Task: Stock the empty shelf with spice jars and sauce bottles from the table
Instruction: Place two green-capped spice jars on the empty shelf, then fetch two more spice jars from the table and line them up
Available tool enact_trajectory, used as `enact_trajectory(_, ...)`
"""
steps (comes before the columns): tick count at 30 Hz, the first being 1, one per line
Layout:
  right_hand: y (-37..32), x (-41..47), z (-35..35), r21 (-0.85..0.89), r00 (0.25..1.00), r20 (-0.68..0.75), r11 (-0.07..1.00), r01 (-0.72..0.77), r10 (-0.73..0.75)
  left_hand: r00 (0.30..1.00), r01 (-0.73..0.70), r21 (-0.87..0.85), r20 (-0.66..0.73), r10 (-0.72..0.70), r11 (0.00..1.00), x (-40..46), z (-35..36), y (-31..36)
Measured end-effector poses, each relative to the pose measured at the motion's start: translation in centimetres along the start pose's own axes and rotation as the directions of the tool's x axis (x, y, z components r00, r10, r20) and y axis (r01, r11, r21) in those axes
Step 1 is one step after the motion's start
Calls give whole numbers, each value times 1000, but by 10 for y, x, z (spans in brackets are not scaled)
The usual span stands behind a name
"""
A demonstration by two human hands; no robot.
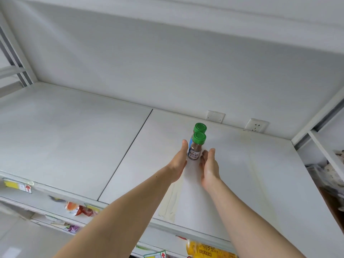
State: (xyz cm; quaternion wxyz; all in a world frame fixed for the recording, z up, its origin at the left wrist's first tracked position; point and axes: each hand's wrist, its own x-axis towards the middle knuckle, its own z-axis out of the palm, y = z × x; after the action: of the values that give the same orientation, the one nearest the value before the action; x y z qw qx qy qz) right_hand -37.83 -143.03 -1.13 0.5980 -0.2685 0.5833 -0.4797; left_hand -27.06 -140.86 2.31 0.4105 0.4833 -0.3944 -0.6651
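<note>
Two spice jars with green caps stand upright on the white shelf (74,146), one behind the other. The front jar (195,149) holds brown powder and has a white label. Only the cap and a blue edge of the back jar (200,128) show. My left hand (179,161) is flat against the left side of the front jar, fingers straight. My right hand (209,165) is just right of the jar, fingers apart and slightly curled, close to its base. Neither hand wraps around a jar.
The shelf board has a seam (126,151) left of the jars and a taped strip (171,202) near the front edge. Two wall sockets (256,125) sit behind the shelf. Packaged goods (80,209) lie on lower shelves. A neighbouring rack (331,164) stands at right.
</note>
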Motion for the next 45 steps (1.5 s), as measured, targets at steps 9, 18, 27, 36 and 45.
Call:
enact_trajectory(9, 28, -59, -10, -89, 998, -13, 994, 60, -61, 991, 12, -27, -133, -15, 1000, -57, 0, -28)
enact_trajectory(18, 47, -134, 42, -144, 980, 177, 982, 119, -93, 904, -115, -104, -423, 61, 988, -145, -60, -33)
enact_trajectory(27, 108, -243, 98, -240, 919, 393, 961, 139, -35, 748, -186, -94, -658, 79, 978, -282, -121, -68)
enact_trajectory(36, 196, -363, 100, -342, 830, 550, 932, 116, 98, 575, -207, -168, -818, -19, 964, -435, -127, -149)
enact_trajectory(45, 257, -467, 81, -475, 634, 726, 861, 181, 267, 316, -379, -221, -944, -98, 899, -566, -88, -207)
